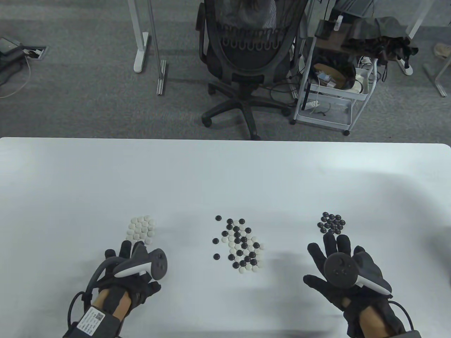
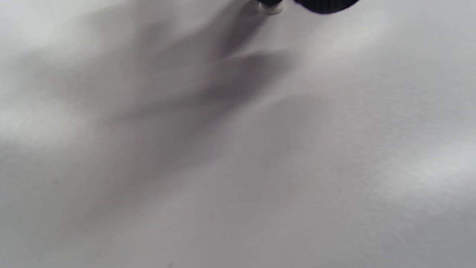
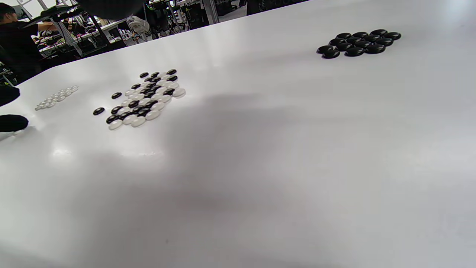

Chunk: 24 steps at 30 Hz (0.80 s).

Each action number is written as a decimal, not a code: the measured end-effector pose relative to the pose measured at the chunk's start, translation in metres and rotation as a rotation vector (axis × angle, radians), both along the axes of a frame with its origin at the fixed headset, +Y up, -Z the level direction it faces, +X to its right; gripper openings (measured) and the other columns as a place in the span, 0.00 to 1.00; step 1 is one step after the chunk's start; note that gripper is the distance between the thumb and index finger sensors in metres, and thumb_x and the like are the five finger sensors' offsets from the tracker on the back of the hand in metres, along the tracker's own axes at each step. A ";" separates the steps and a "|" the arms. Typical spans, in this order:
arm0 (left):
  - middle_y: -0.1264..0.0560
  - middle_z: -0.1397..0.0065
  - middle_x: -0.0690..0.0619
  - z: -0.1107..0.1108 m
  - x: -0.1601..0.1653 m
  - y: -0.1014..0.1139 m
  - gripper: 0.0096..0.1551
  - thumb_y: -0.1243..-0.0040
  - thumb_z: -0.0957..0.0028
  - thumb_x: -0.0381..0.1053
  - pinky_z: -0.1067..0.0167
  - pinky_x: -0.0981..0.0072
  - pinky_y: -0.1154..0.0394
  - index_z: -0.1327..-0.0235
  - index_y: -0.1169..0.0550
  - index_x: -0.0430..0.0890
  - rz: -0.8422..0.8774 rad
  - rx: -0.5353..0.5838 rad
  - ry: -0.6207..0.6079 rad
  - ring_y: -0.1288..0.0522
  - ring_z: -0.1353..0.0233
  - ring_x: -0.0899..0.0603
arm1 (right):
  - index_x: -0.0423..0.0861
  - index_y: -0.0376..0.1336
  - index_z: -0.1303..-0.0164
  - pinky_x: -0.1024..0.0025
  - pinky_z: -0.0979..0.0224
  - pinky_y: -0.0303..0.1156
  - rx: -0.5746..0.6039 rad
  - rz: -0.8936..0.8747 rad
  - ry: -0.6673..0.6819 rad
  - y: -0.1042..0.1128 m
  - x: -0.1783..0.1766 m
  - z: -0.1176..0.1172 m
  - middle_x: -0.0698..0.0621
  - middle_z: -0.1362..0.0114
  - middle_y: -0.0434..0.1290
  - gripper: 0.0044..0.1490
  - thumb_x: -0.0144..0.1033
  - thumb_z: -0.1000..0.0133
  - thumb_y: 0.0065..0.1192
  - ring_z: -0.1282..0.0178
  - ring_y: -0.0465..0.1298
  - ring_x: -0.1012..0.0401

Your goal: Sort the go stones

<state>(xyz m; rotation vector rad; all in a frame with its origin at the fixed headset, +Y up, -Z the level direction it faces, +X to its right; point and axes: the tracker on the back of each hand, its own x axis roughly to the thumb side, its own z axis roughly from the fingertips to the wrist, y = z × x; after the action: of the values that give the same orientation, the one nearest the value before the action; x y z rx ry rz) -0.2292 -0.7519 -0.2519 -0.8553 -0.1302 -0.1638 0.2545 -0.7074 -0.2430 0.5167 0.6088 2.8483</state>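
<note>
A mixed heap of black and white Go stones (image 1: 241, 248) lies at the table's middle. A group of white stones (image 1: 142, 229) lies to the left and a group of black stones (image 1: 331, 222) to the right. My left hand (image 1: 130, 267) lies just below the white group, fingers stretched toward its near edge. In the left wrist view a dark fingertip (image 2: 327, 3) shows at the top edge, and another touches a white stone (image 2: 270, 8). My right hand (image 1: 338, 267) lies just below the black group with fingers spread, holding nothing. The right wrist view shows the black group (image 3: 359, 42), the mixed heap (image 3: 145, 98) and the white group (image 3: 55, 97).
The white table (image 1: 225, 176) is bare behind the stones up to its far edge. Beyond it stand an office chair (image 1: 246, 52) and a white cart (image 1: 331, 81) on the floor. A few black stones (image 1: 216, 241) lie loose at the heap's left.
</note>
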 end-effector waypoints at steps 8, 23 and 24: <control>0.82 0.24 0.27 -0.022 -0.014 -0.007 0.42 0.69 0.41 0.59 0.40 0.14 0.76 0.14 0.57 0.51 -0.055 0.054 0.060 0.83 0.30 0.20 | 0.39 0.32 0.14 0.21 0.39 0.23 -0.001 0.004 -0.004 0.000 -0.001 0.001 0.27 0.21 0.21 0.55 0.59 0.39 0.43 0.28 0.21 0.29; 0.84 0.25 0.28 -0.050 -0.008 0.008 0.42 0.69 0.42 0.59 0.40 0.14 0.76 0.14 0.59 0.53 -0.056 0.140 0.094 0.84 0.30 0.21 | 0.39 0.32 0.15 0.21 0.39 0.23 0.011 -0.016 -0.010 0.003 0.002 0.002 0.27 0.21 0.21 0.55 0.59 0.39 0.43 0.28 0.21 0.29; 0.84 0.25 0.28 -0.051 -0.004 0.013 0.42 0.69 0.42 0.60 0.40 0.14 0.76 0.14 0.59 0.53 -0.046 0.164 0.086 0.84 0.30 0.20 | 0.39 0.32 0.14 0.21 0.39 0.23 0.012 -0.017 -0.010 0.004 0.002 0.002 0.27 0.21 0.21 0.55 0.59 0.39 0.43 0.28 0.21 0.29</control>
<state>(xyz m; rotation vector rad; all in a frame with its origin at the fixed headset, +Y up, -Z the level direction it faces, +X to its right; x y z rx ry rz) -0.2330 -0.7394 -0.3032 -0.7010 -0.0157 -0.1780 0.2569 -0.7039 -0.2411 0.5065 0.5832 2.8380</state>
